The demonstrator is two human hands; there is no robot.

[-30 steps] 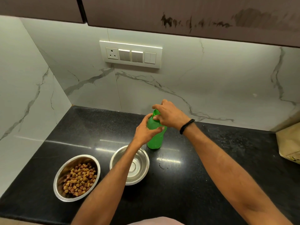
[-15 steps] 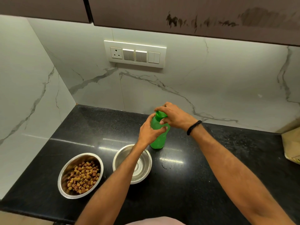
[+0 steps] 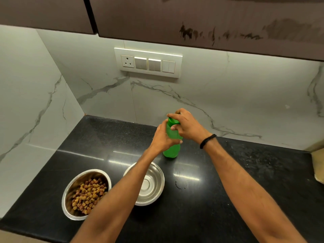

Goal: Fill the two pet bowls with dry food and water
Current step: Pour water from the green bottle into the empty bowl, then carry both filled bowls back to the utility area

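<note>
Steel bowls sat nearest on the black counter [image 3: 210, 199]: the kibble bowl [image 3: 70, 195] down and left of the grips, the empty bowl [image 3: 154, 186] just below them. Beyond, the green bottle [image 3: 172, 149] stood upright. The left hand [image 3: 164, 139] was wrapped round its body; the right hand [image 3: 188, 128] was pinched closed on the cap [image 3: 172, 121]. Thin plastic would likely flex and feel slick, so it was best held mid-body, firmly but without squeezing. How heavy it was could not be told.
</note>
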